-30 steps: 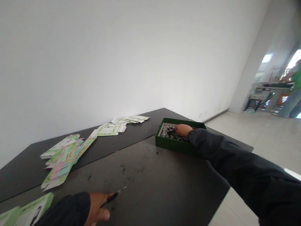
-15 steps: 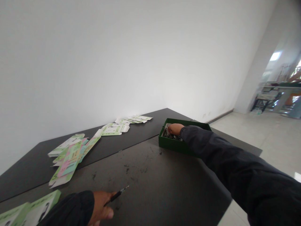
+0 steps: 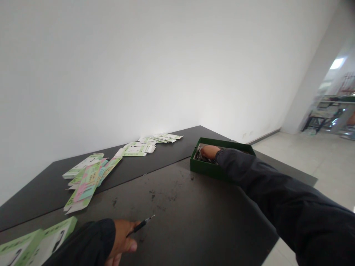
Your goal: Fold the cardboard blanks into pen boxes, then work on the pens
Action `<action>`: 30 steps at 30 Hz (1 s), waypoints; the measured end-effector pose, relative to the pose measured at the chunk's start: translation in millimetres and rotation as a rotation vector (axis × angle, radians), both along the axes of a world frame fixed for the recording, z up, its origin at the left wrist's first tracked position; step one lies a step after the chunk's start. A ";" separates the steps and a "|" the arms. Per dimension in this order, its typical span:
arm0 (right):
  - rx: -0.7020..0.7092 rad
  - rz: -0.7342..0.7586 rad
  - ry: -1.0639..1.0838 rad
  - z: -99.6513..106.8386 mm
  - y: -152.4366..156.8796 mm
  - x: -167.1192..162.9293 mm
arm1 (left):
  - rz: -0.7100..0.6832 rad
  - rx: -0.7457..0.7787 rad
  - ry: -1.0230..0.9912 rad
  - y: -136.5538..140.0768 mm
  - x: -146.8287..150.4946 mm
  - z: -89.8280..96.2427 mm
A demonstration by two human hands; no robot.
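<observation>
At the lower left, my left hand point(image 3: 122, 238) is closed round a black pen point(image 3: 138, 225) with a pale, thin tip pointing away to the right. My right hand point(image 3: 210, 152) reaches into a dark green open box point(image 3: 206, 170) on the right of the table. Small dark and silvery pieces point(image 3: 199, 153) lie in that box, around the fingers. The fingertips are hidden among them, so I cannot see whether they grip anything. My right sleeve covers much of the box's near side.
Green-and-white cartons point(image 3: 41, 240) lie by my left forearm. Flattened cartons point(image 3: 88, 181), some with pink and blue parts, are strewn along the back of the dark table point(image 3: 177, 214), beside a white wall point(image 3: 155, 66). Dark smudges mark the tabletop. Furniture point(image 3: 323, 114) stands far right.
The view has shifted slightly, so the table and its things sit a little further right. My left hand still holds the pen, and my right hand stays in the green box.
</observation>
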State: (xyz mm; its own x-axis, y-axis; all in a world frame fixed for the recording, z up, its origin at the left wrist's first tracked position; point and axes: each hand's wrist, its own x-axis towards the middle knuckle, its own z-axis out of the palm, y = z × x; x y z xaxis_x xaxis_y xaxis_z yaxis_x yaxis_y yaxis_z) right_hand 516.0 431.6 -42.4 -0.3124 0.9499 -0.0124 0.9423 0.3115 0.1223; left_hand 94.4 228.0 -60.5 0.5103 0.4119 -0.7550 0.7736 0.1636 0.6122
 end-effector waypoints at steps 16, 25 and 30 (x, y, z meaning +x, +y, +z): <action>0.002 -0.010 0.077 -1.6 10.3 4.0 | 0.003 0.026 0.061 -1.8 3.3 8.4; -0.012 -0.013 0.090 -10.3 15.1 3.3 | -0.026 0.056 0.137 -2.6 14.3 16.2; -0.016 -0.004 0.091 -13.5 16.0 2.9 | -0.040 0.038 0.147 -1.2 13.9 13.0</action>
